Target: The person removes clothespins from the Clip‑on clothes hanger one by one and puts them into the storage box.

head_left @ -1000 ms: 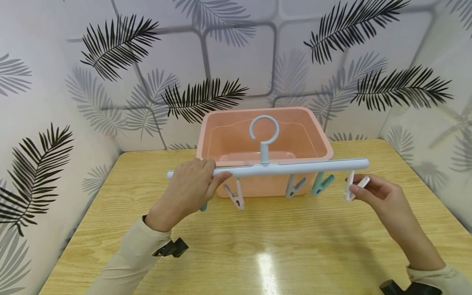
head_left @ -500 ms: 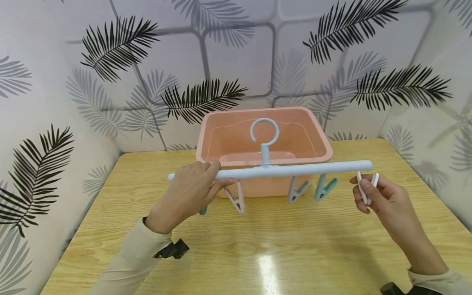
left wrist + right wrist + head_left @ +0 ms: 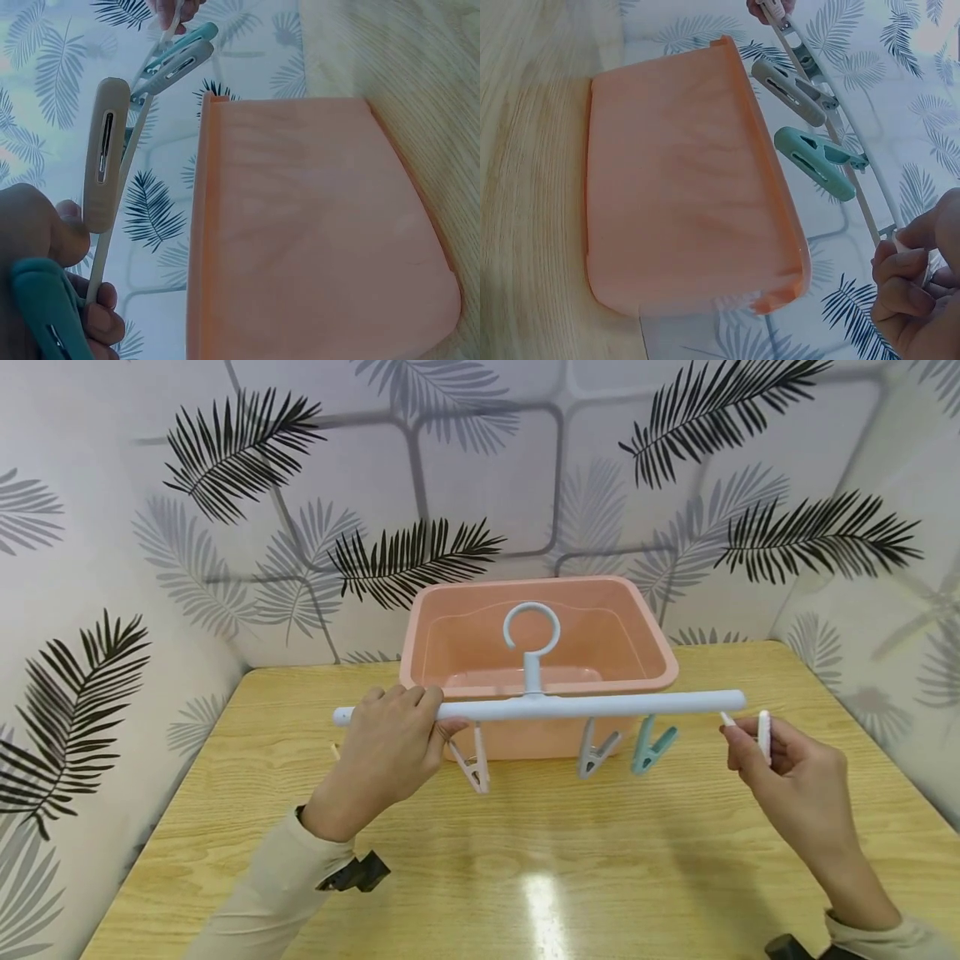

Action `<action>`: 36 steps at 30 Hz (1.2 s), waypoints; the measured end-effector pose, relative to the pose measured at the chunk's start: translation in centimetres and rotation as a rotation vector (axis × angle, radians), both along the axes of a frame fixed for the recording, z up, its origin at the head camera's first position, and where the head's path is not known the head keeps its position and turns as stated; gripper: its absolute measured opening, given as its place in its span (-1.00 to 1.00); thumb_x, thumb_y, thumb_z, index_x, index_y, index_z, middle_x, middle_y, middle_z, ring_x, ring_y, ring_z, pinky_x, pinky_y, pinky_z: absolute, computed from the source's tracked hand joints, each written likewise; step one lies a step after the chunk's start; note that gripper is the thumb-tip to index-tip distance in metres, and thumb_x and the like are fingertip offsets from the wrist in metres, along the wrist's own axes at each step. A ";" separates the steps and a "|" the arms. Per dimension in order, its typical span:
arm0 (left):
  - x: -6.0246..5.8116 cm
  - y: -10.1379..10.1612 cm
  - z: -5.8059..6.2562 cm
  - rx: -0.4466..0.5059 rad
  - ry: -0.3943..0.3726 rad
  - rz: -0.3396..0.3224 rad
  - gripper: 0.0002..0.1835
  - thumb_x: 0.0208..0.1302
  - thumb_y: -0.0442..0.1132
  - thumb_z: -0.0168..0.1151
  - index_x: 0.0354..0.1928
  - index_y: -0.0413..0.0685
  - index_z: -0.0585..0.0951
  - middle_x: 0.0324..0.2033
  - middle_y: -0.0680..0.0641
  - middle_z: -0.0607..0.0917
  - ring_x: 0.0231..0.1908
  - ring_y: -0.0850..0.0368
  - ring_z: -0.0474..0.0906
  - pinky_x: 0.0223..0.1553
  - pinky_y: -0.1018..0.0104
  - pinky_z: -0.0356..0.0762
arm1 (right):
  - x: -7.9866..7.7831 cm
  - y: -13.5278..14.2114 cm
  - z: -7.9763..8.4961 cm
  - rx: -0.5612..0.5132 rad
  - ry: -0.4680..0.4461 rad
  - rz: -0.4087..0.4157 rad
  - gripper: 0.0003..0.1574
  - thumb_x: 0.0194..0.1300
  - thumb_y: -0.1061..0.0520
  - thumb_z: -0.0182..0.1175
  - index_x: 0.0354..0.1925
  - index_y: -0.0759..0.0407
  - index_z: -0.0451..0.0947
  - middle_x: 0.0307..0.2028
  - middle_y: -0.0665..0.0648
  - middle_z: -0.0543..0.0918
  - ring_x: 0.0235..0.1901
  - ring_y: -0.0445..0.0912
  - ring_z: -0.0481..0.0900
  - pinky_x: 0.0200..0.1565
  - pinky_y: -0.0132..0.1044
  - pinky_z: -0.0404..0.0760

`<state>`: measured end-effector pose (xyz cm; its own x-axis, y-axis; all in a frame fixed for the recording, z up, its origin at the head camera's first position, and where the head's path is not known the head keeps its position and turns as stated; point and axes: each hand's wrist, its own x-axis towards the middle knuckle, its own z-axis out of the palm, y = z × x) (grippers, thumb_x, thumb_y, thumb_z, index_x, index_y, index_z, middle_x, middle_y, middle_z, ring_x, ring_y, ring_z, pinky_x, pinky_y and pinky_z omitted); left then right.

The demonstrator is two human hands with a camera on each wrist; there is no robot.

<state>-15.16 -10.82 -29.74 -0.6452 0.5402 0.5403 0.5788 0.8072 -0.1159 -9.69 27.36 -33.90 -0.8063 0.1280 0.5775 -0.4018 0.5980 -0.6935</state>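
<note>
My left hand [image 3: 386, 752] grips the pale blue bar of a clip hanger [image 3: 622, 705] near its left end, fingers over the top. The hanger is held level, its round hook [image 3: 557, 635] upward. Along the bar hang a pinkish clip [image 3: 474, 768], a grey clip [image 3: 592, 756] and a teal clip [image 3: 651, 747]. Another teal clip [image 3: 49, 307] shows beside the left hand in the left wrist view. At the right end, my right hand [image 3: 798, 777] pinches a white clip [image 3: 764, 735], partly hidden by the fingers. Whether this clip joins the bar is unclear.
A pink plastic basin [image 3: 525, 727] stands at the back of the wooden table [image 3: 480, 868], behind and below the hanger. Its visible inside holds nothing. The patterned wall [image 3: 487, 485] rises behind the table and along both sides.
My right hand has shifted right and turned the white clip, so its two arms now stand apart at another angle. The hanger moved slightly right, then back left. My left hand keeps its grip.
</note>
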 end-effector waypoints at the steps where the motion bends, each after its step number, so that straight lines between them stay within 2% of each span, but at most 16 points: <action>1: 0.0 0.0 0.0 0.001 0.002 -0.001 -0.55 0.35 0.06 0.15 -0.55 -0.06 0.29 -0.72 0.08 0.22 -0.70 0.12 0.16 -0.58 0.29 0.12 | 0.0 -0.1 0.0 0.031 0.044 -0.023 -0.95 0.26 0.33 0.24 -0.33 0.36 0.60 -0.62 -0.18 0.54 -0.73 -0.37 0.37 -0.68 -0.54 0.32; 3: 0.1 0.0 -0.1 0.004 0.006 -0.002 -0.54 0.35 0.05 0.14 -0.56 -0.05 0.28 -0.73 0.08 0.21 -0.70 0.12 0.15 -0.58 0.29 0.12 | -0.1 -0.4 0.1 0.093 0.129 -0.063 -0.92 0.21 0.32 0.28 -0.40 0.36 0.60 -0.65 -0.21 0.53 -0.75 -0.44 0.33 -0.70 -0.56 0.27; 6: 0.1 -0.1 -0.2 0.010 -0.004 -0.004 -0.55 0.35 0.05 0.14 -0.57 -0.04 0.28 -0.73 0.08 0.21 -0.70 0.13 0.15 -0.59 0.29 0.13 | -0.1 -0.7 0.1 0.197 0.240 -0.118 -0.81 0.23 0.24 0.28 -0.49 0.31 0.57 -0.70 -0.11 0.52 -0.77 -0.48 0.26 -0.70 -0.58 0.21; 8: 0.1 -0.1 -0.3 0.014 -0.014 -0.004 -0.55 0.35 0.04 0.15 -0.58 -0.04 0.29 -0.73 0.08 0.22 -0.70 0.13 0.16 -0.59 0.29 0.14 | 0.0 -0.8 0.1 0.251 0.282 -0.144 -0.70 0.28 0.14 0.26 -0.54 0.28 0.53 -0.75 -0.04 0.46 -0.78 -0.48 0.18 -0.72 -0.55 0.14; 12: 0.1 -0.2 -0.3 0.015 -0.032 -0.007 -0.56 0.34 0.04 0.16 -0.58 -0.03 0.30 -0.73 0.08 0.22 -0.71 0.13 0.17 -0.61 0.28 0.14 | 0.3 -1.0 0.1 0.320 0.305 -0.152 -0.47 0.39 -0.07 0.13 -0.61 0.23 0.38 -0.79 -0.04 0.25 -0.79 -0.43 0.02 -0.74 -0.50 0.02; 17: 0.1 -0.3 -0.3 0.013 -0.050 -0.015 -0.57 0.35 0.03 0.16 -0.57 -0.02 0.31 -0.73 0.09 0.24 -0.72 0.14 0.17 -0.63 0.28 0.15 | 0.4 -1.1 0.0 0.379 0.320 -0.142 -0.38 0.44 -0.17 0.00 -0.63 0.19 0.25 -0.77 -0.07 0.11 -0.76 -0.39 -0.04 -0.73 -0.50 -0.03; 24: 0.2 -0.4 -0.2 0.012 -0.090 -0.004 -0.59 0.36 0.02 0.14 -0.57 0.00 0.31 -0.73 0.09 0.25 -0.73 0.15 0.20 -0.65 0.25 0.20 | 0.3 -1.4 -0.2 0.421 0.347 -0.155 -0.35 0.46 -0.18 -0.07 -0.56 0.32 0.35 -0.76 0.01 0.24 -0.76 -0.29 0.08 -0.75 -0.47 0.06; 29: 0.4 -0.5 -0.1 0.002 -0.128 0.007 -0.60 0.37 0.02 0.13 -0.56 0.01 0.33 -0.73 0.10 0.26 -0.74 0.16 0.19 -0.69 0.27 0.17 | 0.5 -1.9 -0.1 0.466 0.364 -0.176 -0.33 0.48 -0.17 -0.13 -0.47 0.39 0.41 -0.73 0.04 0.30 -0.74 -0.24 0.14 -0.74 -0.43 0.14; 33: 0.5 -0.6 -0.1 -0.004 -0.167 0.006 -0.62 0.39 0.00 0.12 -0.55 0.01 0.33 -0.74 0.11 0.26 -0.75 0.18 0.18 -0.71 0.29 0.13 | 0.6 -2.1 -0.1 0.532 0.399 -0.210 -0.31 0.50 -0.13 -0.15 -0.34 0.49 0.49 -0.69 0.17 0.44 -0.75 -0.14 0.28 -0.75 -0.24 0.29; 36: 0.6 -0.7 0.0 -0.009 -0.175 0.004 -0.62 0.39 0.00 0.11 -0.55 0.01 0.33 -0.74 0.11 0.26 -0.75 0.19 0.18 -0.72 0.30 0.12 | 0.4 -2.1 -0.1 0.528 0.405 -0.202 -0.28 0.51 -0.15 -0.16 -0.33 0.51 0.50 -0.68 0.21 0.45 -0.75 -0.10 0.29 -0.76 -0.20 0.28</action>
